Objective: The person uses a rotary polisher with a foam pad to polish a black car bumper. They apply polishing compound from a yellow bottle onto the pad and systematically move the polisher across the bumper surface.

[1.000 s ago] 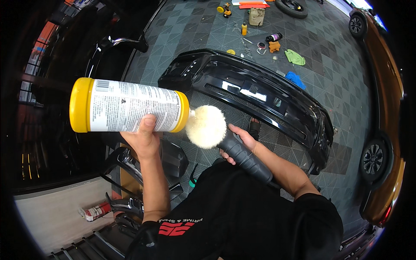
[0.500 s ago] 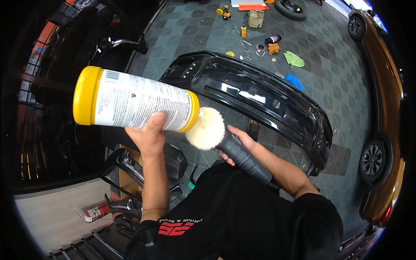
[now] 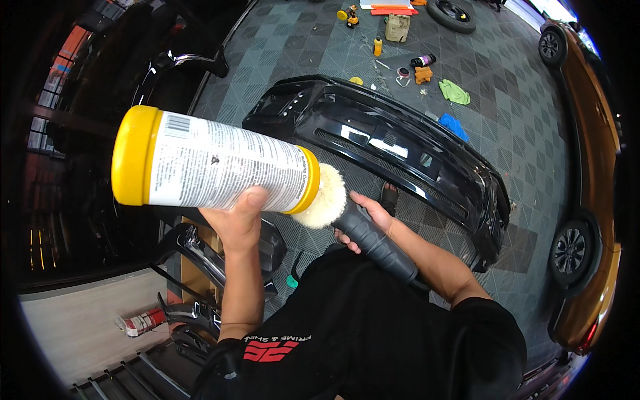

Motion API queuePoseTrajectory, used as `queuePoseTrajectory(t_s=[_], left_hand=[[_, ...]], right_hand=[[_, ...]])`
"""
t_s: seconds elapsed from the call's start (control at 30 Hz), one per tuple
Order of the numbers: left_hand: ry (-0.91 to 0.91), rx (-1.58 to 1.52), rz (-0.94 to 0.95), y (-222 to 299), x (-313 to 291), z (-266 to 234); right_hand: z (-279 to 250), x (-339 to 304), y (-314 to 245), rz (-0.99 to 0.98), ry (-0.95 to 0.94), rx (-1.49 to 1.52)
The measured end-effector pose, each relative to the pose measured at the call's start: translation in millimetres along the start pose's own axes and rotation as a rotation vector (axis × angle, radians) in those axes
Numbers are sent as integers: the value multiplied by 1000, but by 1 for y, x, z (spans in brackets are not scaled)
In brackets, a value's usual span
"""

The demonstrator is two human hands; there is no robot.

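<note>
My left hand point(image 3: 238, 217) is wrapped round a large white bottle point(image 3: 220, 163) with a yellow base and yellow cap end. The bottle lies nearly level, its cap end tilted slightly down to the right. That end overlaps a cream, fluffy polishing pad point(image 3: 327, 200), and the bottle's tip is hidden there. The pad is on a black polisher point(image 3: 377, 243), whose ribbed body slants down toward my right side. My right hand point(image 3: 373, 217) grips the polisher just behind the pad, with fingers showing on both sides of it.
A glossy black car bumper point(image 3: 380, 147) lies across the tiled floor ahead. Beyond it are a green cloth point(image 3: 454, 92), a blue cloth point(image 3: 453, 127), a dark bottle point(image 3: 423, 61) and a tyre point(image 3: 452, 13). A brown car point(image 3: 593, 167) stands at the right; a fire extinguisher point(image 3: 143, 323) is at lower left.
The bottle has shifted slightly right and down with my left hand, and its cap end now covers more of the pad. My right hand and the polisher have hardly moved.
</note>
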State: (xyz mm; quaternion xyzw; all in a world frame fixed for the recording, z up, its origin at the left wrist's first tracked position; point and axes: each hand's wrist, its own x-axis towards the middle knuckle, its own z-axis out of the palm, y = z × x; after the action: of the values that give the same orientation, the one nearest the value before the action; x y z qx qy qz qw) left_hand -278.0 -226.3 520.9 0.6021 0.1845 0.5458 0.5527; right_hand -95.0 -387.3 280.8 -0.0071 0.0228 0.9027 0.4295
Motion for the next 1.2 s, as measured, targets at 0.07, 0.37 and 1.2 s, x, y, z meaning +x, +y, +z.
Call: queuePoseTrajectory(t_s=[0.07,0.37,1.2], left_hand=[[5,-33,12,3,-3,0],[-40,15,-90,-2,-18,6],[123,137,-4,4,-29,-40]], right_hand=[[2,2,-1,-9,13,-19],[9,6,1,-5,32,-30],[-1,12,-3,-12,9,-42]])
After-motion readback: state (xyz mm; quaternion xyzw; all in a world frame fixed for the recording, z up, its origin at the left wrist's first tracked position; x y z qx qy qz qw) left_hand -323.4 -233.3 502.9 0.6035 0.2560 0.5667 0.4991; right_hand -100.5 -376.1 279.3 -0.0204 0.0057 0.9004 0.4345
